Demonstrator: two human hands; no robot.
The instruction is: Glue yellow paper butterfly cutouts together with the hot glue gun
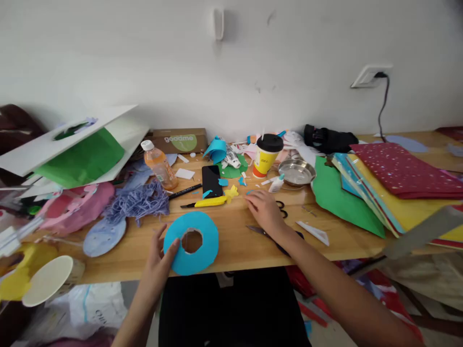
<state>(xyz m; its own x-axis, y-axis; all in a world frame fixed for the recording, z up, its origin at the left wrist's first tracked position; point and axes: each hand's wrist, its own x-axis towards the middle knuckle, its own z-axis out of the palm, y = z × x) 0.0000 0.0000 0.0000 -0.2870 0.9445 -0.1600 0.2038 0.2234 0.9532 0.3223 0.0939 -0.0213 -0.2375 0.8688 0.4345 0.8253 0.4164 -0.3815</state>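
My left hand [159, 258] pinches the left edge of a blue paper ring [191, 241] with a ragged hole in its middle, held just above the wooden table [238, 241] near its front edge. My right hand [265, 209] lies palm down on the table with fingers stretched out, on top of black-handled scissors [280, 212] whose blade shows below my wrist. A yellow utility knife [210, 202] and a black phone [211, 180] lie just beyond the ring.
A yellow cup with a black lid [266, 154], a metal bowl [296, 172] and a glue bottle [277, 184] stand behind my right hand. An orange drink bottle [159, 165] and purple yarn [139, 202] sit left. Stacked coloured paper [383, 193] fills the right.
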